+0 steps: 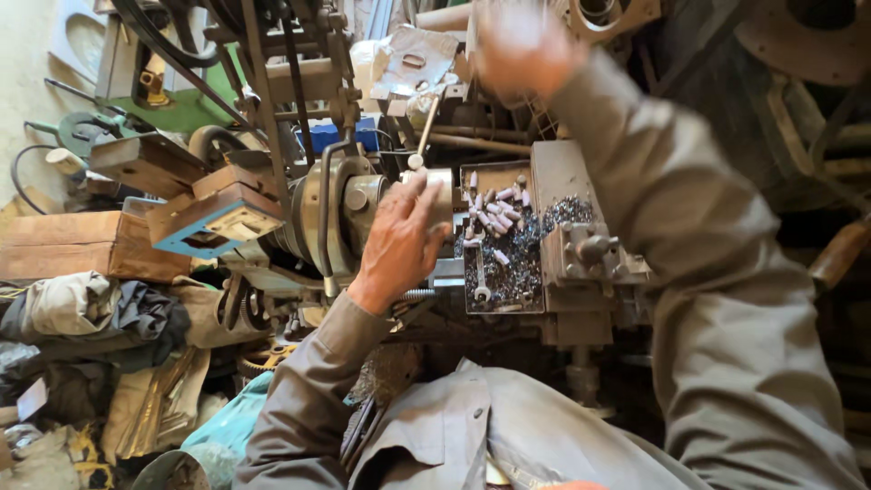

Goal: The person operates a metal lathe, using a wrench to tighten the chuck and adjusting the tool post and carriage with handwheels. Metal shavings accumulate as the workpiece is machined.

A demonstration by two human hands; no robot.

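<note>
We had the left hand (pixel 399 240) laid flat, grip released, on the lathe chuck (pixel 349 213); the right hand (pixel 522 45) was up and blurred, grip unreadable. A batch of short turned metal pieces (pixel 497 216) already sat in the swarf-filled tray (pixel 535 304) just beside the chuck, so we judged the run well underway.

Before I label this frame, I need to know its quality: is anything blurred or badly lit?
Head view: the right hand is smeared by motion blur; the left hand on the lathe chuck is sharp, as are the small cylinders in the tray; the right edge falls into deep shadow.
</note>
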